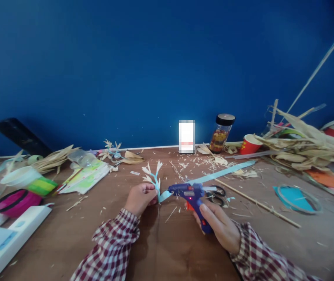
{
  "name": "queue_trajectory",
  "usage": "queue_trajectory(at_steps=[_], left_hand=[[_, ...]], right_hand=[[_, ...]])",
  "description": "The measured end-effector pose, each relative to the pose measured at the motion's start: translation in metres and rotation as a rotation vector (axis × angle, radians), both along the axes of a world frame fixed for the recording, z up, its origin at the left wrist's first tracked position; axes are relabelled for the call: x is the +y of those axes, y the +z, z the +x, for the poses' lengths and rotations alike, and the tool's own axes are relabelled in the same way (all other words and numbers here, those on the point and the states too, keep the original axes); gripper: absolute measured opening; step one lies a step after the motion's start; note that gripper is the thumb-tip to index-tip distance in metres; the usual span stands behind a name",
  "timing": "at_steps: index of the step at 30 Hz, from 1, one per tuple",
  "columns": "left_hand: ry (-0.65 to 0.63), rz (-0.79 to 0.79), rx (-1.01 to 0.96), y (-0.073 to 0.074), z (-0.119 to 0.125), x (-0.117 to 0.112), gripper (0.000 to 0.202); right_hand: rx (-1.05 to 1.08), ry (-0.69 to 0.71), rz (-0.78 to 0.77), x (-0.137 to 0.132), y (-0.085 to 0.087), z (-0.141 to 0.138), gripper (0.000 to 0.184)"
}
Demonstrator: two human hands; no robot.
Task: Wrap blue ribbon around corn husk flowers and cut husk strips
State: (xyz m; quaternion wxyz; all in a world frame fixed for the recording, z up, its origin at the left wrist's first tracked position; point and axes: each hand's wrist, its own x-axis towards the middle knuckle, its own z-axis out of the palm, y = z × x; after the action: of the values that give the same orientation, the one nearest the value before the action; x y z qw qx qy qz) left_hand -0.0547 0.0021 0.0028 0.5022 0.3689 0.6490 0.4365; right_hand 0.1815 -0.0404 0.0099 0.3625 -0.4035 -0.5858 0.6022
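Between its thumb and fingers, my left hand (141,198) pinches a small husk flower sprig (156,177) with pale petals and a light-blue wrapped stem, held upright. A light-blue ribbon (222,171) runs from near the stem off to the right, passing behind the glue gun. My right hand (218,224) is wrapped round the handle of a blue hot glue gun (188,191), whose red light is lit. Its nozzle points left, over the ribbon close to the stem; whether it touches cannot be seen. Black-handled scissors (220,195) lie partly hidden behind the gun.
A white power strip (17,238) and a magenta round case (17,203) lie at left. Behind stand a lidded jar (222,133) and a red paper cup (250,144). Dried corn husks (298,150) pile up at right. A thin stick (257,203) crosses the table among scattered scraps.
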Motion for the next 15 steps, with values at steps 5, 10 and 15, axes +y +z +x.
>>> queue_trajectory(at_steps=[5, 10, 15], left_hand=[[-0.011, -0.004, 0.025, 0.001, 0.001, -0.001, 0.011], [-0.007, 0.011, 0.062, 0.000, 0.004, -0.002, 0.012], [-0.002, 0.019, 0.088, -0.002, 0.004, -0.002, 0.014]], right_hand=[[-0.187, 0.072, 0.179, -0.002, 0.013, -0.002, 0.035], [-0.265, 0.121, 0.238, -0.001, 0.016, -0.007, 0.035], [-0.234, 0.097, 0.187, 0.000, 0.008, -0.009, 0.034]])
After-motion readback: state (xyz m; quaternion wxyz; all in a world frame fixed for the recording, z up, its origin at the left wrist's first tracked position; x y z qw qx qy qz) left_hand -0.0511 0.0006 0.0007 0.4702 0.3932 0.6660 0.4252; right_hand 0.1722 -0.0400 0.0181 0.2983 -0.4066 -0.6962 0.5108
